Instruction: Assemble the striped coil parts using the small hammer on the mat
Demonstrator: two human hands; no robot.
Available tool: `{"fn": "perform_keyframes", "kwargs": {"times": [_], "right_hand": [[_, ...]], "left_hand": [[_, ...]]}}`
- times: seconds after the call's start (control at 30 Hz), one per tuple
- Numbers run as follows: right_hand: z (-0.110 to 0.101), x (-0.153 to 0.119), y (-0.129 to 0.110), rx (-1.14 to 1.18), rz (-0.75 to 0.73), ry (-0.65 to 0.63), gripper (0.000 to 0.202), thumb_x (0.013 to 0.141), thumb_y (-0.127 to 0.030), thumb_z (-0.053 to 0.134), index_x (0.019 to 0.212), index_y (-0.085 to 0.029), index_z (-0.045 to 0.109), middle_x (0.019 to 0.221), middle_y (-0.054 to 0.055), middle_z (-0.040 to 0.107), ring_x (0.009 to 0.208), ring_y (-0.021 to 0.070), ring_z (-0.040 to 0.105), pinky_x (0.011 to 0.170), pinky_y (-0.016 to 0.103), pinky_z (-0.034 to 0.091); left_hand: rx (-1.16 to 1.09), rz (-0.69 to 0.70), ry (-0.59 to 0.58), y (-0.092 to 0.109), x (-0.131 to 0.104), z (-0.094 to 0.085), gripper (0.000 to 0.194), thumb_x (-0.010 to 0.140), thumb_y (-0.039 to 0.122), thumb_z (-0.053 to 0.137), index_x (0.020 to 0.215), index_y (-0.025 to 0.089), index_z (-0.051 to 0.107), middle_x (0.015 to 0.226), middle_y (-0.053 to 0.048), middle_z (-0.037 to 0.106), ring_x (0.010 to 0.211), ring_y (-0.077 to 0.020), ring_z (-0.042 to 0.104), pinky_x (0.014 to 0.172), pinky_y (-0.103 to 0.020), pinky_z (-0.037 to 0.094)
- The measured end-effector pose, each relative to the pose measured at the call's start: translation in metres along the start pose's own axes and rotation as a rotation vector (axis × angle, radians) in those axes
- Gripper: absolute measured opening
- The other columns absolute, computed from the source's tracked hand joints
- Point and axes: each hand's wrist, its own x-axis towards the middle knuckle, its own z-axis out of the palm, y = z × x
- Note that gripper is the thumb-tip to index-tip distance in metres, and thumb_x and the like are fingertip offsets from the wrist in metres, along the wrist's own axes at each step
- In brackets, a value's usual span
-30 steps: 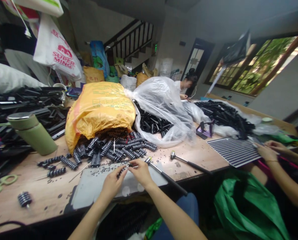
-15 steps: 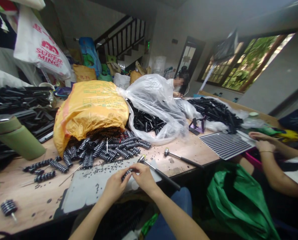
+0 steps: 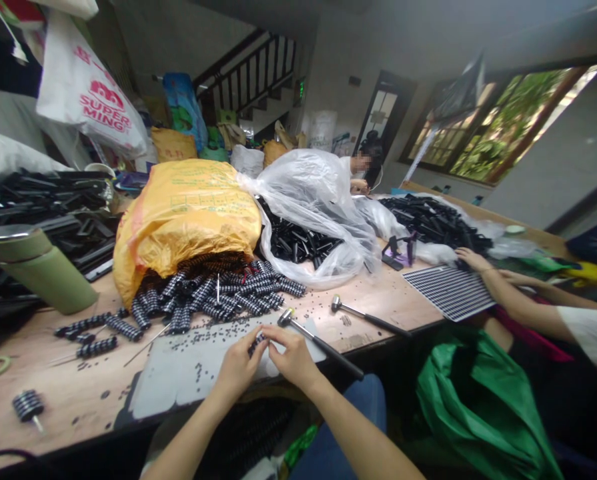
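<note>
My left hand [image 3: 239, 365] and my right hand [image 3: 292, 355] meet above the front edge of a grey board [image 3: 165, 377]. Between their fingertips is a short black-and-white ribbed roll [image 3: 256, 343], partly hidden by the fingers. Both hands are closed on it. A hammer [image 3: 323, 341] with a black handle lies just right of my right hand, its head resting on the board. Behind my hands, small black bits [image 3: 213, 337] are scattered over the board. A heap of similar ribbed rolls [image 3: 178, 303] spills from a yellow sack [image 3: 193, 207].
A second hammer [image 3: 373, 321] lies farther right. A green flask [image 3: 43, 270] stands at the left, near a ribbed roll on a pin [image 3: 28, 405]. Clear plastic [image 3: 308, 187] covers black parts. At right, a co-worker's arm [image 3: 518, 300] reaches over a striped sheet [image 3: 445, 293].
My hands keep hold of the ribbed roll in nearly the same spot. The co-worker's hand at right has moved left and farther back, beyond the striped sheet. The view has shifted slightly.
</note>
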Motion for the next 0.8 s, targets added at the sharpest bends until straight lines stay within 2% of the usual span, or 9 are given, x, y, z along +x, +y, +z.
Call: {"fn": "perform_keyframes", "kwargs": {"times": [0.1, 0.17, 0.2, 0.27, 0.3, 0.43, 0.5, 0.63, 0.8], "right_hand": [[-0.002, 0.006, -0.007, -0.001, -0.120, -0.077, 0.045, 0.071, -0.008, 0.047, 0.113, -0.019, 0.056, 0.123, 0.006, 0.053, 0.115, 0.0168, 0.048, 0.098, 0.032, 0.039], [-0.005, 0.022, -0.002, -0.047, -0.181, -0.126, 0.042, 0.073, -0.013, 0.050, 0.114, -0.019, 0.054, 0.131, 0.006, 0.045, 0.121, 0.0174, 0.041, 0.101, 0.033, 0.035], [-0.007, 0.034, 0.005, -0.107, -0.163, -0.129, 0.038, 0.074, -0.016, 0.052, 0.112, -0.019, 0.056, 0.133, 0.006, 0.043, 0.122, 0.0172, 0.039, 0.101, 0.032, 0.034], [-0.014, 0.067, 0.028, -0.272, -0.034, -0.070, 0.028, 0.078, -0.019, 0.052, 0.105, -0.018, 0.059, 0.128, 0.005, 0.047, 0.120, 0.0159, 0.041, 0.102, 0.030, 0.032], [-0.019, 0.086, 0.043, -0.382, 0.111, -0.041, 0.025, 0.080, -0.019, 0.049, 0.103, -0.019, 0.059, 0.122, 0.004, 0.052, 0.116, 0.0138, 0.043, 0.101, 0.028, 0.032], [-0.042, 0.154, 0.101, -0.487, 0.300, 0.050, 0.025, 0.085, -0.011, 0.039, 0.103, -0.010, 0.057, 0.112, 0.013, 0.056, 0.111, 0.0184, 0.047, 0.098, 0.035, 0.033], [-0.049, 0.175, 0.121, -0.506, 0.353, 0.054, 0.022, 0.087, -0.016, 0.043, 0.104, -0.010, 0.056, 0.111, 0.012, 0.055, 0.107, 0.0202, 0.049, 0.094, 0.040, 0.037], [-0.050, 0.189, 0.140, -0.485, 0.410, 0.004, 0.027, 0.086, -0.031, 0.051, 0.108, -0.016, 0.052, 0.111, 0.006, 0.054, 0.096, 0.0183, 0.055, 0.082, 0.040, 0.046], [-0.057, 0.184, 0.134, -0.350, 0.393, -0.052, 0.020, 0.086, -0.028, 0.050, 0.100, -0.015, 0.055, 0.106, 0.006, 0.056, 0.098, 0.0182, 0.053, 0.085, 0.038, 0.042]], "left_hand": [[-0.122, 0.036, 0.197, -0.003, 0.006, 0.009, 0.038, 0.081, 0.037, 0.044, 0.112, 0.018, 0.054, 0.111, -0.009, 0.061, 0.107, -0.0219, 0.053, 0.092, -0.038, 0.041], [-0.199, 0.015, 0.275, -0.007, 0.009, 0.011, 0.037, 0.081, 0.037, 0.043, 0.111, 0.018, 0.053, 0.109, -0.009, 0.061, 0.100, -0.0214, 0.057, 0.087, -0.038, 0.045], [-0.233, -0.017, 0.277, -0.009, 0.010, 0.012, 0.037, 0.081, 0.037, 0.043, 0.111, 0.019, 0.052, 0.103, -0.008, 0.062, 0.090, -0.0200, 0.060, 0.080, -0.036, 0.048], [-0.290, -0.087, 0.224, -0.014, 0.012, 0.010, 0.036, 0.081, 0.037, 0.042, 0.112, 0.019, 0.051, 0.088, -0.004, 0.062, 0.069, -0.0153, 0.060, 0.068, -0.032, 0.050], [-0.313, -0.112, 0.191, -0.016, 0.013, 0.008, 0.036, 0.081, 0.037, 0.043, 0.112, 0.020, 0.050, 0.082, -0.002, 0.060, 0.063, -0.0134, 0.058, 0.064, -0.030, 0.049], [-0.398, -0.178, 0.148, -0.023, 0.013, 0.005, 0.039, 0.082, 0.040, 0.043, 0.115, 0.021, 0.046, 0.074, 0.002, 0.053, 0.058, -0.0115, 0.053, 0.061, -0.027, 0.047], [-0.431, -0.203, 0.145, -0.026, 0.013, 0.006, 0.043, 0.081, 0.043, 0.044, 0.117, 0.021, 0.046, 0.073, 0.002, 0.052, 0.056, -0.0116, 0.052, 0.060, -0.027, 0.047], [-0.431, -0.215, 0.159, -0.026, 0.014, 0.007, 0.047, 0.079, 0.048, 0.045, 0.117, 0.020, 0.048, 0.072, 0.001, 0.053, 0.057, -0.0122, 0.051, 0.058, -0.026, 0.046], [-0.385, -0.232, 0.204, -0.016, 0.014, 0.000, 0.053, 0.075, 0.054, 0.048, 0.113, 0.018, 0.053, 0.064, 0.002, 0.054, 0.045, -0.0103, 0.045, 0.045, -0.024, 0.042]]}}
